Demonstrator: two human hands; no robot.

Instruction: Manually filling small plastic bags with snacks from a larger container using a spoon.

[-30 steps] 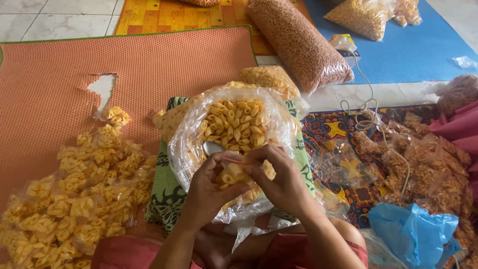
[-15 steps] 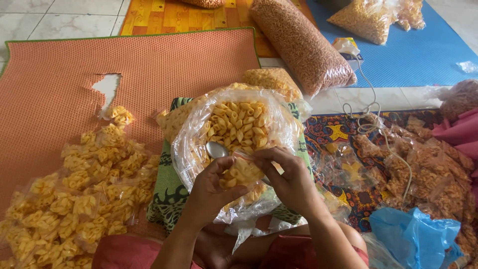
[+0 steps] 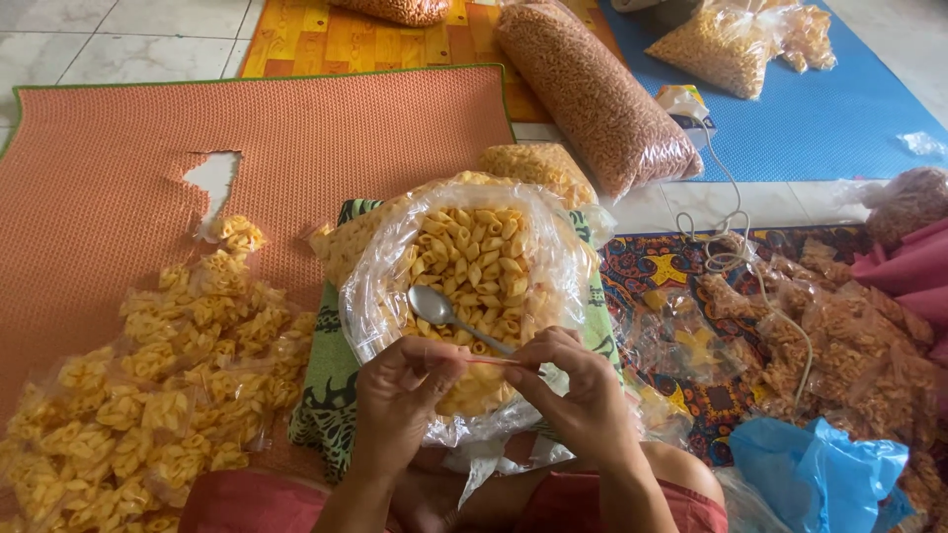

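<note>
My left hand (image 3: pixel 400 395) and my right hand (image 3: pixel 583 390) meet low in the middle, in front of a big open clear bag of yellow macaroni-shaped snacks (image 3: pixel 474 262). Between them sits a small clear packet of the same snacks (image 3: pixel 476 387). Both hands pinch a thin pink band (image 3: pixel 486 361) stretched across the packet's top. A metal spoon (image 3: pixel 434 306) lies in the big bag, its handle pointing towards my right hand. The packet's lower part is hidden behind my fingers.
A heap of filled small snack packets (image 3: pixel 148 395) lies on the orange mat (image 3: pixel 118 178) at the left. A long bag of reddish snacks (image 3: pixel 592 89) lies at the back. Orange snack packets (image 3: pixel 839 336) and blue plastic bags (image 3: pixel 820 474) are at the right.
My hands have drawn slightly apart and lower, pulling the pink band taut. The spoon's bowl, partly covered before, now shows fully in the big bag.
</note>
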